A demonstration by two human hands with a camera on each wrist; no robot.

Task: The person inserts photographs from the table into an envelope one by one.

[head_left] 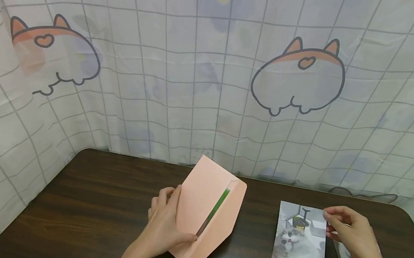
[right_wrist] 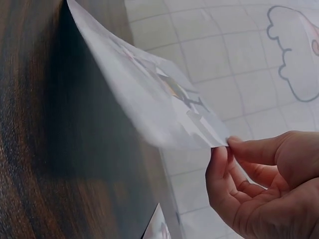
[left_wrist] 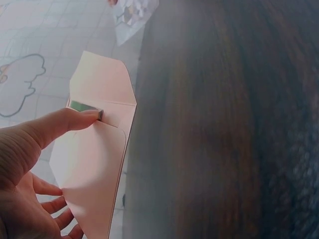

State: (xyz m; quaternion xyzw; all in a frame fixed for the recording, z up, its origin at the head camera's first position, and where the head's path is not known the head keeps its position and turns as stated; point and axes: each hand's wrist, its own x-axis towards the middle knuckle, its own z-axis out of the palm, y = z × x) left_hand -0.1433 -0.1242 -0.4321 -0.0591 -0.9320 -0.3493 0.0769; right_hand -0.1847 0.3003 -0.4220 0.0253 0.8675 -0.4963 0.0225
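Tabletop point(head_left: 88, 200) in dark wood stretches between the pink envelope point(head_left: 195, 200) and the picture card point(head_left: 300, 247), which lies at the envelope's three o'clock. The envelope's long axis points to one o'clock, its slot opening rightward, the table's far edge close at twelve. Left hand point(head_left: 163, 227) grips it from eight o'clock, thumb at the slot. Right hand point(head_left: 353, 235), nearer the card, pinches its corner, fingertips together; the card, long axis twelve-to-six, extends toward eight. A green strip point(head_left: 216, 208) shows inside the slot.

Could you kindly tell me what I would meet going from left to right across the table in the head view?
The person's left hand → peach envelope → printed picture → right hand.
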